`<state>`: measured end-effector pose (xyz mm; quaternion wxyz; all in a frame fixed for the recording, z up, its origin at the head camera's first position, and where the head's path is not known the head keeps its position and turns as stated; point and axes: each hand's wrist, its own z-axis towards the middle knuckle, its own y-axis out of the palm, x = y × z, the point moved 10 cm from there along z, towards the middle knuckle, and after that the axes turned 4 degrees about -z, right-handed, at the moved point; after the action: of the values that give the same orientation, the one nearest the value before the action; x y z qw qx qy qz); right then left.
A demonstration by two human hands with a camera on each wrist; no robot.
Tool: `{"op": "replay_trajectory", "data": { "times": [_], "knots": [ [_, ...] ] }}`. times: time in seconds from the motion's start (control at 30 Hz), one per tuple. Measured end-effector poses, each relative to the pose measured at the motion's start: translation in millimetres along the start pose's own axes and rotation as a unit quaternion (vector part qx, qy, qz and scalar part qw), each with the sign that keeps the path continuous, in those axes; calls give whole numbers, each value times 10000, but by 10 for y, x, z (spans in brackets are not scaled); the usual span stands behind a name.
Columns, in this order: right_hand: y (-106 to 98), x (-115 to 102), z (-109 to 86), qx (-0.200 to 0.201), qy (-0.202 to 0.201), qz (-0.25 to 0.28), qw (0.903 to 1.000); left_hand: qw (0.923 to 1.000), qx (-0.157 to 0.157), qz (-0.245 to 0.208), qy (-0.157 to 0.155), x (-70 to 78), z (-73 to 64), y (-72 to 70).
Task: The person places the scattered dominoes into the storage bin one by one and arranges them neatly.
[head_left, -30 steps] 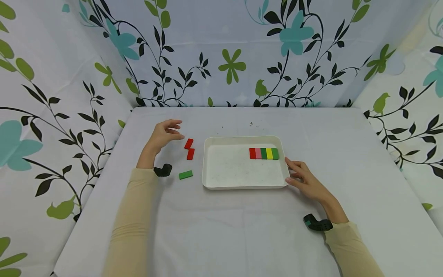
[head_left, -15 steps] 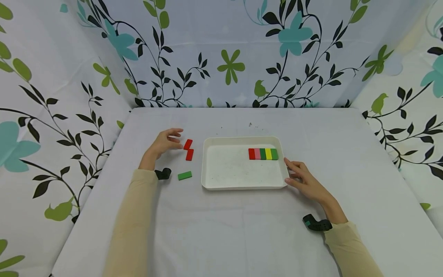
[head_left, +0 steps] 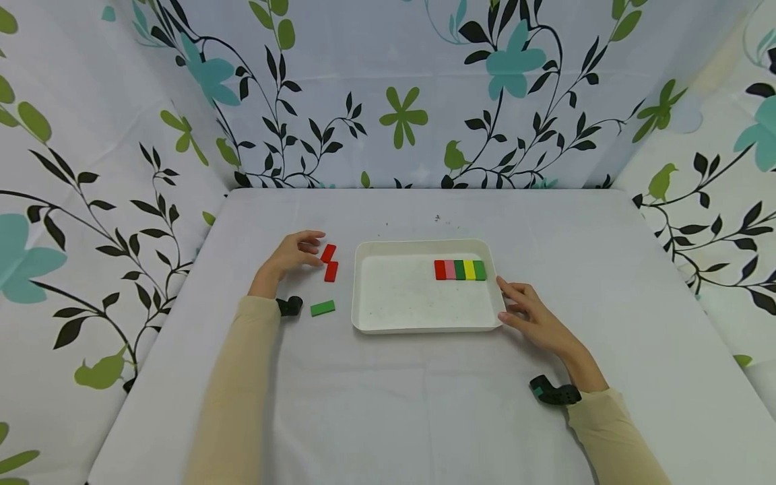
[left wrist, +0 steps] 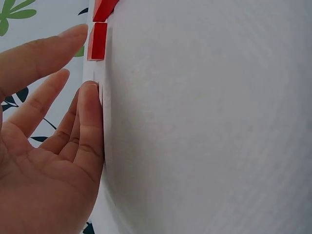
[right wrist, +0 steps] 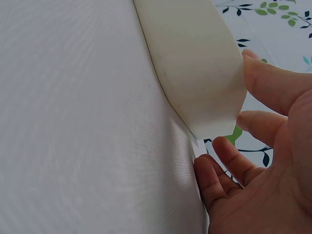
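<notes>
My left hand (head_left: 289,259) is beside two red blocks (head_left: 328,253) on the white table, its thumb and fingers apart with nothing between them. In the left wrist view its fingertips point toward a red block (left wrist: 98,41), and the lower fingers lie along the cloth. A green block (head_left: 322,308) lies nearer the front. At the right end of the cream tray (head_left: 394,289), my right hand (head_left: 535,319) touches the rim with thumb and forefinger; the other fingers are loosely bent below. Inside the tray a row of coloured blocks (head_left: 460,270) runs red, pink, dark green, yellow, green.
The white-covered table (head_left: 388,404) has a few dark specks (head_left: 438,218) behind the tray. A floral curtain (head_left: 364,94) encloses the back and both sides. Black wrist devices sit at the left cuff (head_left: 289,306) and the right cuff (head_left: 554,391).
My left hand has come down from behind and shifted slightly right, toward the two red blocks. The right hand stays at the tray's edge, and the blocks lie as before.
</notes>
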<state>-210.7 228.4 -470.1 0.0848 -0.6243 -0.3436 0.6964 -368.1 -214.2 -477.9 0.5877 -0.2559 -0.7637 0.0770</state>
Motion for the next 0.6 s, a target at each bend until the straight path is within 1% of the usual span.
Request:
{"op": "replay_trajectory", "data": {
  "times": [0.27, 0.6],
  "knots": [
    [-1, -8, -1, 2, 34, -26, 10000, 9998, 39, 163, -67, -32, 24, 13],
    [4, 16, 8, 2, 59, -12, 10000, 9989, 95, 452, 1, -21, 55, 37]
  ]
}}
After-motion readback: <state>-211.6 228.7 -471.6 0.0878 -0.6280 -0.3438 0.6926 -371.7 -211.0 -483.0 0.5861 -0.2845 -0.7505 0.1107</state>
